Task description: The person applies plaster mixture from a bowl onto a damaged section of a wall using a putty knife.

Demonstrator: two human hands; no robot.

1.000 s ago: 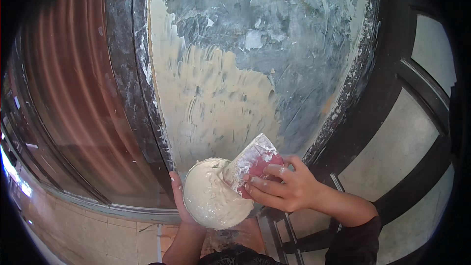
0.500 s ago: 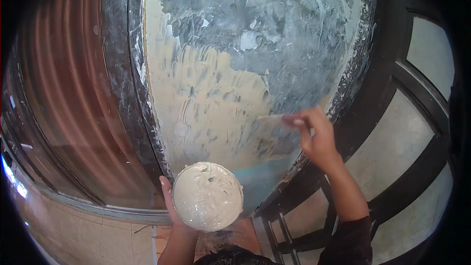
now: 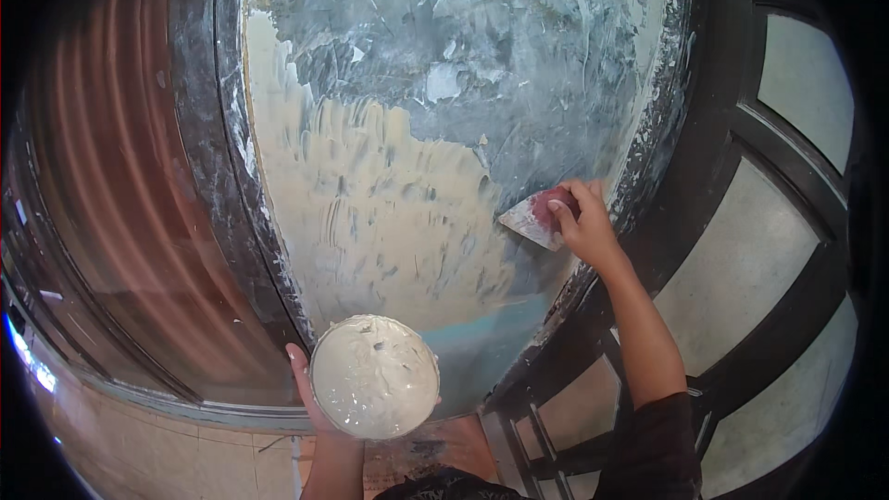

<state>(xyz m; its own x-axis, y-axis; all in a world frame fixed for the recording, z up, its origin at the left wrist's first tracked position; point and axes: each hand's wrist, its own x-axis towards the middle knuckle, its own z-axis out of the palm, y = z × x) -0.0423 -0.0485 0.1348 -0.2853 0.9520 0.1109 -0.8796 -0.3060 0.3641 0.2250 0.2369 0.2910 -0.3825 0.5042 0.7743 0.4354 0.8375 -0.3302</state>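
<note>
In my right hand (image 3: 589, 220) is a red putty knife (image 3: 540, 217), its wide blade smeared with filler and held against the wall at the right border of the beige coat. My fingers are closed around its handle. Low in front of me, my left hand (image 3: 319, 400) grips a round tub (image 3: 375, 376) full of cream filler from beneath and the side; the tub's outer wall is mostly hidden. The wall panel (image 3: 444, 28) is patchy grey above, with streaky beige filler (image 3: 380, 199) over its lower left part and a turquoise strip (image 3: 491, 319) near the bottom.
A dark, paint-spattered frame (image 3: 208, 111) borders the panel on the left, beside a reddish-brown striped surface (image 3: 102, 176). To the right, close to my right forearm, stands a dark wooden door (image 3: 694, 268) with pale panes. Tiled floor (image 3: 185, 454) shows at lower left.
My right hand has moved slightly lower, and the putty knife, blurred before, now shows clearly with its blade on the wall. The whole view has shifted a little; the tub stays in my left hand.
</note>
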